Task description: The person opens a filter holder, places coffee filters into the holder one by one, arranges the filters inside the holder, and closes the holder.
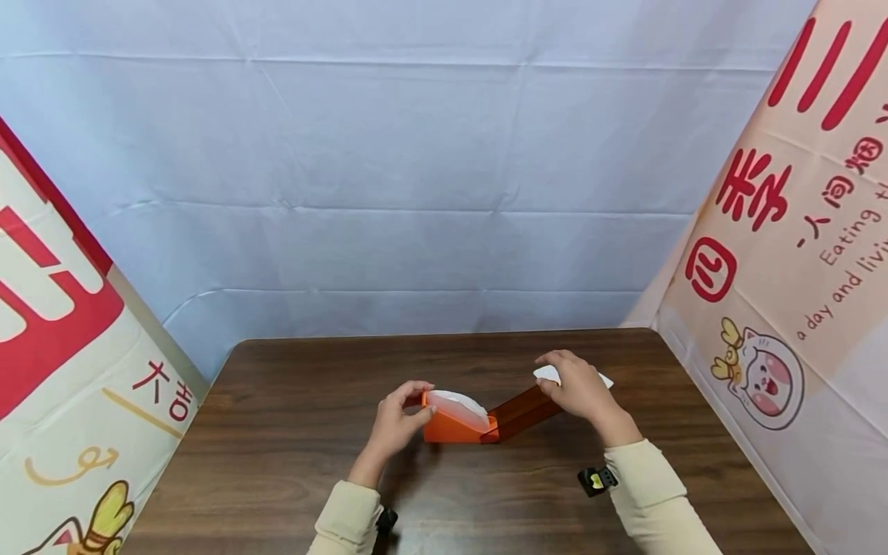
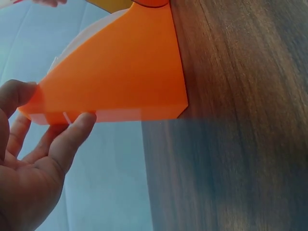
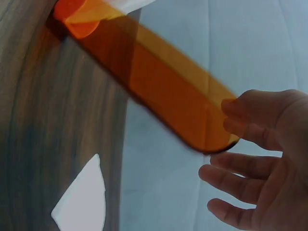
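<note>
An orange holder (image 1: 458,432) with a hinged see-through amber lid (image 1: 523,412) stands on the table, holding white fan-shaped papers (image 1: 454,402) that look like coffee filters. At its tall left end, my left hand (image 1: 398,422) grips it; the left wrist view shows the thumb (image 2: 72,139) on the near side. The lid (image 3: 168,91) is raised and swung to the right. My right hand (image 3: 274,154) holds its free end between thumb and index finger, whose tips show through the amber. The other fingers stay spread. Behind that hand a white paper piece (image 1: 607,378) is partly hidden.
The dark wood table (image 1: 312,401) has its far edge against a pale cloth backdrop (image 1: 388,169). Printed cloths hang at the left (image 1: 42,308) and right (image 1: 798,270). A loose white paper (image 3: 82,202) lies on the table beyond the lid.
</note>
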Demonstrator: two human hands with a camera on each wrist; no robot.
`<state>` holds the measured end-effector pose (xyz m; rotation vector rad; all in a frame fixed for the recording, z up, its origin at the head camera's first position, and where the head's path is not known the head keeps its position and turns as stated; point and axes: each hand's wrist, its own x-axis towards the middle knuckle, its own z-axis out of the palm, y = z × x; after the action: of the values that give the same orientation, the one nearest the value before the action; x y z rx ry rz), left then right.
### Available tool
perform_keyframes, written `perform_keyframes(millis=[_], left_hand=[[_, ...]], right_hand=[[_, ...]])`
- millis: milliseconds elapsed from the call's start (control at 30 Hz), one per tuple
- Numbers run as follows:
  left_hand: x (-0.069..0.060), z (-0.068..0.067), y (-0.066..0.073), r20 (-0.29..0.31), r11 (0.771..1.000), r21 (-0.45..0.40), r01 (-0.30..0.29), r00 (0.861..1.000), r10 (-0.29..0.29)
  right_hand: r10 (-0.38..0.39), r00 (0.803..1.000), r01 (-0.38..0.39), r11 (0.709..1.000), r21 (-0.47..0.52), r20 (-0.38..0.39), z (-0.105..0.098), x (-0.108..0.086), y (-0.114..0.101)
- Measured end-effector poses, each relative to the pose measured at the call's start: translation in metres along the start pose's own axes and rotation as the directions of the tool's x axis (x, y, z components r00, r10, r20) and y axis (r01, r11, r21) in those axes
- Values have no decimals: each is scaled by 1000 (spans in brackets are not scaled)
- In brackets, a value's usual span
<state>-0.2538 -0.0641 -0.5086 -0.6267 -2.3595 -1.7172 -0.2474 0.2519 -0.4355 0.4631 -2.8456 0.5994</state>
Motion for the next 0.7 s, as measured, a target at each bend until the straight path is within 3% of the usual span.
perform_keyframes(millis=[167,333,700], left_hand=[[0,-1,8,11,999,27,46,999,-46],[2,-1,5,39,994,70,80,996,-83],[3,-1,8,44,989,109,105,993,-110]], right_hand=[[40,999,-44,994,99,37,1,2,9],[53,998,-56,984,170,19,-5,6,17],[126,990,-133,982,135,64,1,8,41]])
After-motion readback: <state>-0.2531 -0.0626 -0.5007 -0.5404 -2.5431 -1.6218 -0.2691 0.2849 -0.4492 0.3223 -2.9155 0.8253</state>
